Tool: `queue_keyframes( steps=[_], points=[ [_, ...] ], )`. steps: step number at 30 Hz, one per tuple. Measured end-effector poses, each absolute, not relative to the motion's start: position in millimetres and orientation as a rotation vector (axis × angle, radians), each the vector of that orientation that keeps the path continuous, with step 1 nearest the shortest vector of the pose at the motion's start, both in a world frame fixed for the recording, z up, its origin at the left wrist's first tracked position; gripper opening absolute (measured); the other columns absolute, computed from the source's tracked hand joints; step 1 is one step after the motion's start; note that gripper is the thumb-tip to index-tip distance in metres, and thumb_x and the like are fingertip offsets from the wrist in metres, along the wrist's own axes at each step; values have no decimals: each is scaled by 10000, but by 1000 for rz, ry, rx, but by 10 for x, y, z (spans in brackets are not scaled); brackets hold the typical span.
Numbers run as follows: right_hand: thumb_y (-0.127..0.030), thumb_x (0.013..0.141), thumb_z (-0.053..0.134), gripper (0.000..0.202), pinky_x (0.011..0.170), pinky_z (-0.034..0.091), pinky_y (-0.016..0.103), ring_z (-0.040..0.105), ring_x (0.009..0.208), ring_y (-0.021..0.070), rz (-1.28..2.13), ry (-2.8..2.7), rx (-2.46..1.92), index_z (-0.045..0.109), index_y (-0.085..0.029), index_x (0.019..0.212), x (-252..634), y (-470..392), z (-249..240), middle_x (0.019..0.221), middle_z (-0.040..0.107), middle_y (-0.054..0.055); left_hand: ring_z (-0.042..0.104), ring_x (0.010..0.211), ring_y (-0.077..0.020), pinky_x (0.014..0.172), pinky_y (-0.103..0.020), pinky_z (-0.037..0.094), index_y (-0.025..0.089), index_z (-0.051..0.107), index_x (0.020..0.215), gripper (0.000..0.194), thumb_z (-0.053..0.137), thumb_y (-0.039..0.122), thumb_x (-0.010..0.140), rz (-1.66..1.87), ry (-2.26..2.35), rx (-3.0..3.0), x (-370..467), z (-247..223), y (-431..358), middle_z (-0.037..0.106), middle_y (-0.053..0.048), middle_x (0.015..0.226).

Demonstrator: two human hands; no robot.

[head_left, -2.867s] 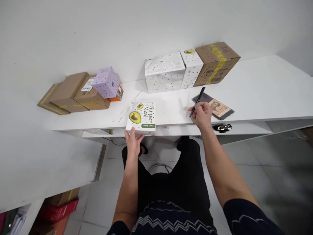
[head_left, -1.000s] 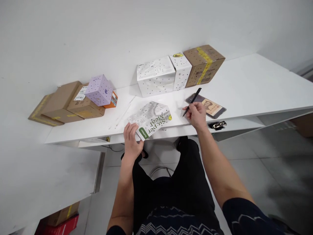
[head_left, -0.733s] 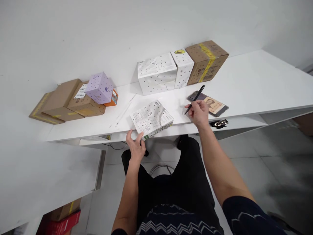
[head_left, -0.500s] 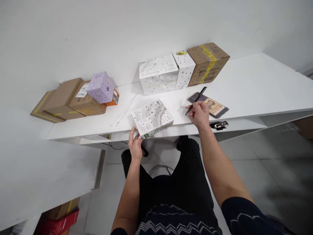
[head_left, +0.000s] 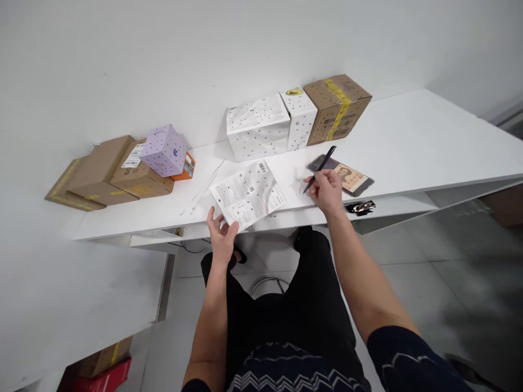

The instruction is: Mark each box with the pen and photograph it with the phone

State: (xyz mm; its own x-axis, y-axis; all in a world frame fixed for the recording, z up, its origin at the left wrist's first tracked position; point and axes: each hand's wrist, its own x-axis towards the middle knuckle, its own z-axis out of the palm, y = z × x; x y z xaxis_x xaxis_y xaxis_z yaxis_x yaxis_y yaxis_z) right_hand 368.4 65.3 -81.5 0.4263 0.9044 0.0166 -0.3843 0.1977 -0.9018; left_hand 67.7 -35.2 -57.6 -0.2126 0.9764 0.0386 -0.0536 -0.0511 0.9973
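The white box (head_left: pixel 249 196) has turned over since the earliest frame: avocado front up then, printed back up now, skewed to the front edge of the desk (head_left: pixel 417 147). It is left of the middle, its near corner past that edge; whether it rests or is lifted, I cannot tell. The left hand (head_left: pixel 222 235) grips that corner between thumb and fingers. The right hand (head_left: pixel 327 191) pinches a black pen (head_left: pixel 329 154), tip down. A strip of desk top separates box and pen. A phone (head_left: pixel 353 181) lies just behind the right hand; white surface runs from there to the right end. Patterned boxes (head_left: pixel 258 130) and a taped carton (head_left: pixel 340 111) line the back edge.
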Motion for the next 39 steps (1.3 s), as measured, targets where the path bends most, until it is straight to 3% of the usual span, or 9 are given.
queue_keyframes(
  steps=[9,12,15,19,25,29,32,35,39],
  points=[
    [-455,697,764,414,318,229,143,394,318,38,1000,-625,-968,422,-249,807,3673,651,-798,611,703,-47,395,1437,-302,1161,-472,359,344,148,1567,1025,782,498,777,1423,1318,1607,501,-816,-55,340,-159,1540],
    [-441,688,767,407,314,238,144,394,318,39,1005,-619,-969,425,-248,798,3669,638,-775,610,705,-43,405,1430,-309,1119,-467,416,342,117,1572,1061,784,524,767,1361,1266,1627,438,-845,59,325,-164,1573],
    [-431,691,765,394,311,252,146,401,322,43,1005,-620,-964,431,-247,795,3659,627,-765,614,709,-42,505,1335,-301,1009,-439,507,332,117,1569,1077,796,517,753,1295,1229,1616,404,-823,138,396,-176,1528],
    [-416,677,771,392,309,261,141,422,328,48,1021,-566,-962,430,-249,777,3657,625,-754,612,706,-54,594,1204,-283,932,-418,544,286,257,1516,1007,840,383,701,1251,1249,1561,412,-772,216,550,-151,1364],
    [-294,736,760,211,383,400,134,495,432,40,1208,-427,-865,577,-196,774,3675,627,-504,642,674,-31,619,1166,-293,960,-448,538,202,446,1334,817,758,120,583,1323,1272,1391,491,-739,356,631,-119,1244],
    [-474,830,736,295,453,474,151,569,547,54,1198,-538,-649,610,-208,845,3464,578,-56,779,671,-18,569,1254,-308,1059,-485,480,193,513,1245,724,667,46,552,1347,1303,1390,522,-750,418,612,-115,1299],
    [-620,843,683,395,436,459,183,545,506,68,1097,-797,-637,596,-236,866,3160,523,297,697,592,-45,547,1284,-315,1089,-509,453,179,512,1264,733,652,46,557,1359,1305,1394,518,-793,435,600,-124,1320],
    [-655,886,601,406,458,454,203,533,475,78,1011,-1072,-691,592,-250,904,2877,512,543,606,517,-64,552,1279,-321,1085,-525,454,170,501,1296,756,663,54,567,1374,1294,1393,505,-839,433,602,-131,1315],
    [-643,860,642,407,552,503,229,582,558,90,1004,-1313,-711,562,-247,910,2686,632,631,673,597,-44,565,1263,-322,1061,-532,473,191,491,1329,774,698,70,593,1374,1279,1401,499,-864,424,604,-128,1319]
  ],
)
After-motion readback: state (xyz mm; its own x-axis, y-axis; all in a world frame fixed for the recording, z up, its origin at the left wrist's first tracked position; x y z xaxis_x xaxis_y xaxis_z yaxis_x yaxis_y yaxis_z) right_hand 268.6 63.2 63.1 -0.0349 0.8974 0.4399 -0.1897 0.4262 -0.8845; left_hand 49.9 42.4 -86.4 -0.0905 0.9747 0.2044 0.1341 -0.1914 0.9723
